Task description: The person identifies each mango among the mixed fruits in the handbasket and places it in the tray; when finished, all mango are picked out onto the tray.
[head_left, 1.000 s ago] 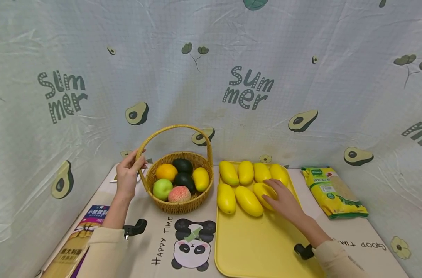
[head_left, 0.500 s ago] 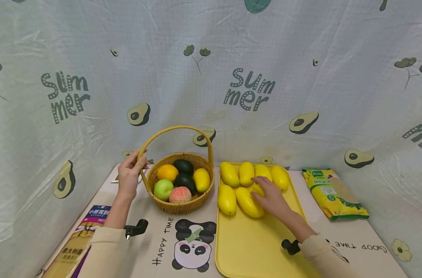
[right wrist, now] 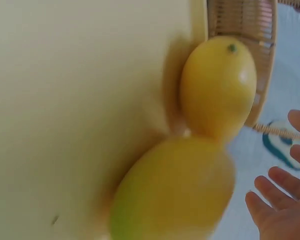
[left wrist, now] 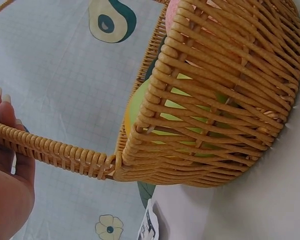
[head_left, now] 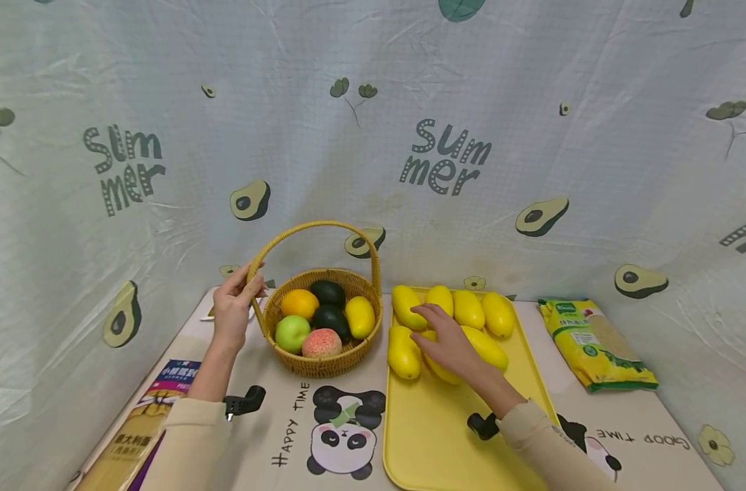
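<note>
My left hand (head_left: 232, 315) grips the left side of the handle (head_left: 314, 224) of a wicker basket (head_left: 325, 368). An orange (head_left: 299, 303), a green apple (head_left: 292, 333), a peach (head_left: 322, 344), a mango (head_left: 361, 316) and two dark green fruits that look like avocados lie inside it. Several yellow mangoes (head_left: 404, 352) rest on a yellow tray (head_left: 446, 436) to the right. Over them hovers my right hand (head_left: 451, 346), partly covering one mango. In the right wrist view its fingers (right wrist: 277, 192) are spread and hold nothing, beside two mangoes (right wrist: 217, 90).
A yellow Knorr packet (head_left: 597, 344) lies right of the tray. At the left edge a pasta packet (head_left: 127, 436) lies on the table, and a small white item (left wrist: 149, 225) sits behind the basket. A printed curtain (head_left: 324, 150) closes off the back and sides.
My right hand has moved left across the mangoes, from the right one in the front row toward the left ones. My left hand has stayed on the basket handle.
</note>
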The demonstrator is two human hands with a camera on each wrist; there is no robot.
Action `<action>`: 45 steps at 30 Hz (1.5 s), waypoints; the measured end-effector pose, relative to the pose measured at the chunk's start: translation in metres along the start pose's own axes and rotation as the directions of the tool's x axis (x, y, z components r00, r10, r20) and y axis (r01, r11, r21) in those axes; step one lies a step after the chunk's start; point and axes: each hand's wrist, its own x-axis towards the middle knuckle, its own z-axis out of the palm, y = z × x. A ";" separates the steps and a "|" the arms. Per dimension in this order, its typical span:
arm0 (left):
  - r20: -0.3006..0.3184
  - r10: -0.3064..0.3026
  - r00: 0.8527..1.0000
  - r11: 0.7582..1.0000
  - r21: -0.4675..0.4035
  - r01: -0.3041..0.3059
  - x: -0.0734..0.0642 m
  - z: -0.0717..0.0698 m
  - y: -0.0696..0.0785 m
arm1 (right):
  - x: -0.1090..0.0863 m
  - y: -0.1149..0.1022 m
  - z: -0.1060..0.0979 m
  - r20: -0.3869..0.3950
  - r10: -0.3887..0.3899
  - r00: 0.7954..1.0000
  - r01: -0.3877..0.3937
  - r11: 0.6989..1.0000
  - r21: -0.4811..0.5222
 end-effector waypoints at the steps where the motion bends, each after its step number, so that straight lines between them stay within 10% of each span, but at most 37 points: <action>1: 0.000 0.008 1.000 1.000 0.001 -0.008 0.000 0.000 0.000 | 0.002 -0.004 0.002 0.009 -0.001 1.000 0.001 1.000 -0.002; 23: 0.037 0.013 0.999 1.000 0.017 -0.013 -0.012 0.003 0.024 | 0.045 -0.055 0.041 0.143 -0.103 0.984 0.112 0.992 -0.051; 45: 0.004 0.061 0.998 0.996 0.059 -0.061 -0.002 0.000 -0.002 | 0.079 -0.078 0.072 0.296 -0.041 0.954 0.084 0.987 -0.135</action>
